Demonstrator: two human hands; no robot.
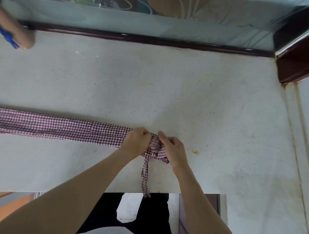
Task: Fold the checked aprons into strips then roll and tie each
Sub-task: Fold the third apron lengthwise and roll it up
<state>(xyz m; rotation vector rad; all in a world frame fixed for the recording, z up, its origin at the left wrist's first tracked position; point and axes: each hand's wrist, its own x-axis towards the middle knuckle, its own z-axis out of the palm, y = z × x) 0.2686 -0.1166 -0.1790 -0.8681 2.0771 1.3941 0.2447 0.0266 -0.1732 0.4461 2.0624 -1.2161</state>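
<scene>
A red-and-white checked apron (52, 126) lies folded into a long strip across the white counter (152, 90), running off the left edge of view. Its right end is bunched into a small roll (155, 147) between my hands. My left hand (135, 142) grips the roll from the left, fingers curled over the cloth. My right hand (172, 151) pinches the roll's right side with curled fingers. The apron's thin checked ties (145, 177) trail toward me and hang over the counter's front edge.
A brown cylinder with a blue strap (11, 31) rests at the counter's back left. A dark red window frame (147, 39) runs along the back, with a post (304, 61) at the right corner. The counter's front edge (87, 191) is close to my body.
</scene>
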